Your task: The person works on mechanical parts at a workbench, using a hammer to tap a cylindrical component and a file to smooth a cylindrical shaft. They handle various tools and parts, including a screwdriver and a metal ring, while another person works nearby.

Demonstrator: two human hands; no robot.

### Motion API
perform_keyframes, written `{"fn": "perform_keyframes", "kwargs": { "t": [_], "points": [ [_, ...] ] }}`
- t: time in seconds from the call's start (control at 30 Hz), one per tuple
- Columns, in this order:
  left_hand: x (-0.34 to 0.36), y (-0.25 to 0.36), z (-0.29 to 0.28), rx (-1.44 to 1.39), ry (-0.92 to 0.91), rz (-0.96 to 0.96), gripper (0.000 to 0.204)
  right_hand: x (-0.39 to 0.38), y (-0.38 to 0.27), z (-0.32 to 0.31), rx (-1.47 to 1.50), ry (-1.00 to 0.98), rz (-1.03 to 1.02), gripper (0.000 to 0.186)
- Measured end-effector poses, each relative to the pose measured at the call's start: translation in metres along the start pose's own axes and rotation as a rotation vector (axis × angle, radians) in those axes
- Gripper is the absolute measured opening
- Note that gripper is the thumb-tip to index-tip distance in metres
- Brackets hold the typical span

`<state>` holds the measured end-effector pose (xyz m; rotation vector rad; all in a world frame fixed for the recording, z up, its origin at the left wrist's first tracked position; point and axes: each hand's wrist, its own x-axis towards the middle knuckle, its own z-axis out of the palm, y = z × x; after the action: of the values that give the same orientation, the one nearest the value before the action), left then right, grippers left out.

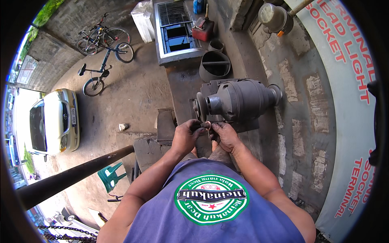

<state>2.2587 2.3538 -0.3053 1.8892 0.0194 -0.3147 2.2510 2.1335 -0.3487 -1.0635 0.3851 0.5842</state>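
My left hand [187,136] and my right hand [227,137] meet in front of my waist, fingers closed. Pinched between them is a small metal part [208,125] with a coppery, ring-like end; its exact kind is too small to tell. Just beyond the hands stands a large dark bench grinder [243,99]. Its left wheel [199,107] is right above my left fingertips, and I cannot tell whether the part touches it. The right-end wheel [275,94] lies farther from my hands, near the wall.
Behind the grinder are a round dark metal tub [214,75], a red container [202,30] and a metal-framed basin with a grate [162,52]. A brick wall [298,121] and a printed banner [344,121] border the right. Leftward are a pole [81,172], a green chair [110,178], bicycles [99,71] and a car [52,121].
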Motion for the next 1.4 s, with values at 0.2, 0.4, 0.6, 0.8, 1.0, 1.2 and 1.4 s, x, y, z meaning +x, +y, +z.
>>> {"fn": "perform_keyframes", "kwargs": {
  "t": [0.2,0.4,0.6,0.8,1.0,1.2,1.4],
  "points": [
    [0.016,-0.013,-0.002,0.014,-0.009,-0.098,0.032,0.009,0.002,-0.001,-0.094,0.059,0.049,0.03],
    [0.025,-0.024,-0.006,-0.103,-0.071,-0.245,0.031,0.014,0.006,0.006,-0.098,0.09,0.053,0.031],
    [0.021,-0.037,0.003,-0.172,-0.015,-0.208,0.036,0.005,0.002,0.009,-0.391,0.168,-0.178,0.026],
    [0.027,-0.047,0.027,-0.418,-0.005,-0.332,0.035,0.005,-0.005,0.007,-0.405,0.255,-0.143,0.023],
    [0.026,-0.063,0.018,-0.383,0.056,-0.399,0.038,0.008,-0.001,0.014,-0.372,0.242,-0.09,0.021],
    [0.02,-0.04,0.012,-0.117,0.094,-0.183,0.041,0.003,0.002,0.013,-0.322,0.165,-0.126,0.025],
    [0.025,-0.016,-0.003,0.017,0.057,-0.243,0.04,0.014,0.006,0.009,-0.292,0.146,-0.058,0.019]
  ]
}}
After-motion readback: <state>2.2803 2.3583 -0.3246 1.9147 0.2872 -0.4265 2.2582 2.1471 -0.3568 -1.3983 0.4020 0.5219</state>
